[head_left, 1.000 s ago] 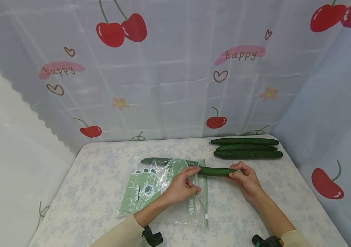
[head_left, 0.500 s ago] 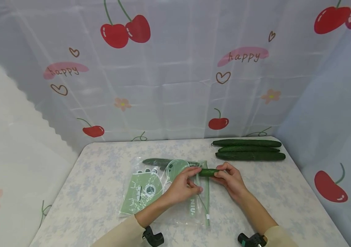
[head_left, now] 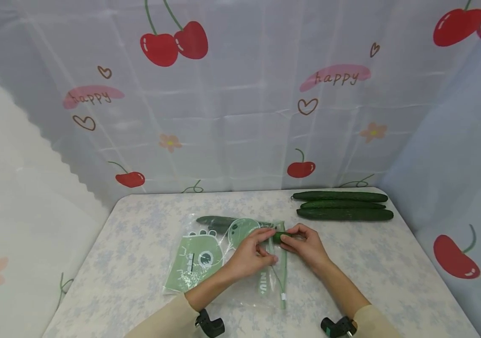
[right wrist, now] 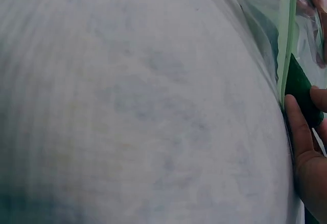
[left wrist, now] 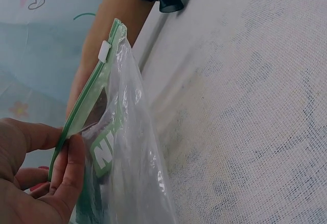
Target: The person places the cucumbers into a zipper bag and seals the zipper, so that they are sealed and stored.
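A clear slider bag [head_left: 200, 267] with green printing lies on the table, its mouth facing right. One cucumber [head_left: 216, 220] shows through the plastic along its far side. My left hand [head_left: 245, 254] pinches the bag's green zip edge [left wrist: 76, 109] between thumb and fingers, holding the mouth apart. My right hand [head_left: 309, 248] grips the end of a second cucumber [right wrist: 302, 92], most of which is inside the bag. In the right wrist view, that end pokes out past the green edge, between the thumb and fingers. The white slider [left wrist: 104, 51] sits near one end of the zip.
Three cucumbers [head_left: 344, 214] lie side by side at the table's back right corner. A pale patterned cloth covers the table [head_left: 139, 234]. A curtain [head_left: 232, 117] printed with cherries hangs behind it and along both sides.
My right hand has moved left, sliding the cucumber deeper into the bag until only its end sticks out. The left hand keeps its hold on the bag's edge. The view has shifted slightly.
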The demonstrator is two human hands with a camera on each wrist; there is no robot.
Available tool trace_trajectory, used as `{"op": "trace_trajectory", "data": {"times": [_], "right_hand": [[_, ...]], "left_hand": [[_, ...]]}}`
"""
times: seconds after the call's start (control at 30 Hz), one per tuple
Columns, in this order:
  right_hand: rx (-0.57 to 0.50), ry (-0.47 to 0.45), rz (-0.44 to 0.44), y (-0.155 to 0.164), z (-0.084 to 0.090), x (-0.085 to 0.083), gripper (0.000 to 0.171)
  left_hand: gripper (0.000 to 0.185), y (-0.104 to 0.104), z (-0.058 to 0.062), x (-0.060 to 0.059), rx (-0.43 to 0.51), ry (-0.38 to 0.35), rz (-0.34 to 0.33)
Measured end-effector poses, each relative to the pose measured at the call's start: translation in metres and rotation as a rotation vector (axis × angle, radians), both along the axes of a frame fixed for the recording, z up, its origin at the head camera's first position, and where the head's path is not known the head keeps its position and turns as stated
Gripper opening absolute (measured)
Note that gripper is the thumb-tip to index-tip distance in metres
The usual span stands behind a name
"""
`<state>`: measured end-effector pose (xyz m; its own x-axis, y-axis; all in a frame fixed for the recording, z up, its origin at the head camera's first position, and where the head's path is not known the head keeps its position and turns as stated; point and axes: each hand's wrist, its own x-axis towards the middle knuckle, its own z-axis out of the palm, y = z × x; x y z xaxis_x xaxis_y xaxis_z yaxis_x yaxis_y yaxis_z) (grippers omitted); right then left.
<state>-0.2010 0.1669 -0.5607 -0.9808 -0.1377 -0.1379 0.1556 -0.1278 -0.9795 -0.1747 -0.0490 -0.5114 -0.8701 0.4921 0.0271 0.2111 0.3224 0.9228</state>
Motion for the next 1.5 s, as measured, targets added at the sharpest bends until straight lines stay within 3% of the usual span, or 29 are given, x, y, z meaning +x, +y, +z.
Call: {"op": "trace_trajectory", "data": {"times": [0.17,0.43,0.7,0.93,1.03,1.33,1.5], "right_hand": [[0.091,0.017,0.030,0.002,-0.001,0.000,0.045],[0.115,0.007,0.099,0.008,0.001,-0.003,0.037],[0.182,-0.010,0.031,0.000,0.001,-0.010,0.025],[0.430,-0.050,-0.093,-0.008,0.007,-0.015,0.027],[0.473,-0.081,-0.098,-0.011,0.012,-0.019,0.029],[0.511,-0.059,0.038,-0.013,0.014,-0.026,0.028],[0.381,-0.069,0.131,-0.004,0.016,-0.024,0.022]], "left_hand": [[0.070,0.000,-0.003,0.000,0.013,-0.022,0.002],[0.070,-0.001,-0.005,-0.002,0.005,-0.011,-0.020],[0.069,-0.003,-0.004,-0.006,0.011,0.004,-0.019],[0.068,-0.004,-0.007,-0.005,0.028,-0.038,0.004],[0.069,-0.005,-0.010,-0.005,0.041,-0.063,0.011],[0.070,-0.006,-0.011,-0.005,0.048,-0.066,0.003],[0.071,-0.008,-0.010,-0.006,0.052,-0.060,0.010]]}}
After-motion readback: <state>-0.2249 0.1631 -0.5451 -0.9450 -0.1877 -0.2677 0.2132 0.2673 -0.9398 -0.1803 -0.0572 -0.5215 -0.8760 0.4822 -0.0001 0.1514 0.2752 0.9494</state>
